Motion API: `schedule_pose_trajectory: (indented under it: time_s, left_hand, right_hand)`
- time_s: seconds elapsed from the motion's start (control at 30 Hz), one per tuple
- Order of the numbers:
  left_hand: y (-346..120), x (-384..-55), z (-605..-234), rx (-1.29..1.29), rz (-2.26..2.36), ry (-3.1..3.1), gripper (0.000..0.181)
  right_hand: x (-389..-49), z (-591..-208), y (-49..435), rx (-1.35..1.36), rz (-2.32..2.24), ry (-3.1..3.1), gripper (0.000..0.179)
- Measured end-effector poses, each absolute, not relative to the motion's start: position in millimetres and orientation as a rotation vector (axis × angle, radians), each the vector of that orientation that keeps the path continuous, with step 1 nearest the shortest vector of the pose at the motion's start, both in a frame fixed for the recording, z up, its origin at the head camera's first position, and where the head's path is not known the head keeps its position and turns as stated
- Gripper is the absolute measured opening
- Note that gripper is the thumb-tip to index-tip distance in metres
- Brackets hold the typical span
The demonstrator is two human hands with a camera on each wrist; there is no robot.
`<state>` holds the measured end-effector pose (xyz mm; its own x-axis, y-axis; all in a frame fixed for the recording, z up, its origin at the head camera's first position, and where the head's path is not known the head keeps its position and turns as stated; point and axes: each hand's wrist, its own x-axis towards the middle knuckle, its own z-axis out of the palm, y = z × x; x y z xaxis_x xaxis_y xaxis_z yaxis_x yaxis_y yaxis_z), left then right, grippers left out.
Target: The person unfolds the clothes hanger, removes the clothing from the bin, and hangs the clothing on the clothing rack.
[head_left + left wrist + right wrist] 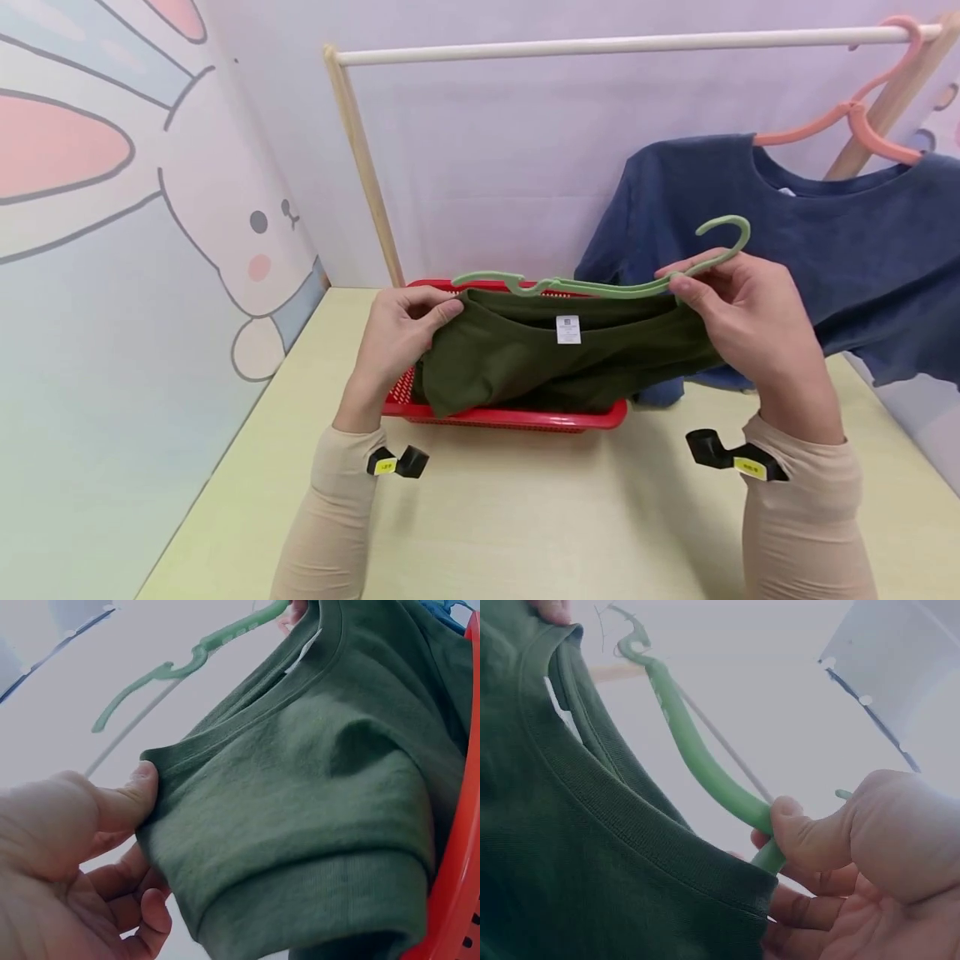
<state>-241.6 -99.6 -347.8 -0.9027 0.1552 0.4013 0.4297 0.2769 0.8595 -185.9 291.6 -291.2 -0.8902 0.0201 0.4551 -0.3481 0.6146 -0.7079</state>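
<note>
A dark green T-shirt (525, 367) with a white label inside its neck is held stretched above a red basket (611, 415), its lower part hanging into it. My left hand (405, 333) pinches the shirt's shoulder beside the collar between thumb and fingers. A light green hanger (600, 288) lies along the neck opening, its hook upward at the right. My right hand (750, 325) pinches the hanger below the hook. In the right wrist view, a short piece of hanger (769, 856) runs from the thumb behind the collar edge. The free arm (124, 697) sticks out above the shirt.
A wooden rack with a white rail (600, 46) stands behind the basket. On its right hangs a navy T-shirt (750, 242) on a pink hanger (810, 127). The pale tabletop (510, 517) meets a wall with a rabbit picture (225, 208) on the left.
</note>
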Motion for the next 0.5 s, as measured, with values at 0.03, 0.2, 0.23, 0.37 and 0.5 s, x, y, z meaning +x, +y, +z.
schedule_pose_trajectory:
  time_s: [0.03,0.2,0.23,0.37,0.5]
  left_hand:
    - [-99.9,-241.5,-347.4,-0.535,-1.675,-2.302,0.012]
    - [-103.1,-240.4,-345.4,-0.521,-1.687,-2.264,0.013]
    - [-104.0,-239.8,-344.6,-0.517,-1.686,-2.259,0.014]
    - [-107.4,-236.9,-341.1,-0.508,-1.678,-2.239,0.015]
    - [-108.6,-236.1,-339.1,-0.517,-1.668,-2.204,0.014]
  right_hand:
    - [-185.8,-291.4,292.1,0.243,1.185,-2.435,0.018]
    - [-185.8,-292.0,294.3,0.154,1.111,-2.496,0.018]
    - [-186.0,-292.4,294.6,0.133,1.1,-2.505,0.019]
    - [-187.4,-293.8,294.3,0.068,1.074,-2.533,0.021]
    - [-189.8,-294.7,292.3,0.054,1.05,-2.563,0.021]
